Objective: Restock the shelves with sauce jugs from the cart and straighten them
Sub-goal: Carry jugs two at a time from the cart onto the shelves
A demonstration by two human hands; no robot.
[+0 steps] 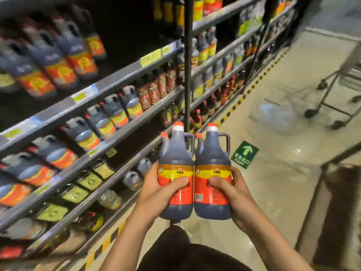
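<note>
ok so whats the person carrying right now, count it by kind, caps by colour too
sauce jugs in hand: 2, left jug in left hand, right jug in right hand
red caps: 2
orange spout caps: 2
total: 2 jugs, 4 caps

Pale glossy floor (277,184), overhead light reflected. Yellow-black hazard stripe (252,87) runs along the shelving base. Green exit arrow sticker (245,154) on floor; clear plastic wrap (273,114) lies near a wheeled metal frame (332,98).

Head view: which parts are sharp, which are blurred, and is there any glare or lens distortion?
Head view: the two jugs and both hands, left hand and right hand, are sharp; the shelves at left are motion-blurred; shelf lines bow from the wide-angle lens; a small glare spot sits on the floor.
</note>
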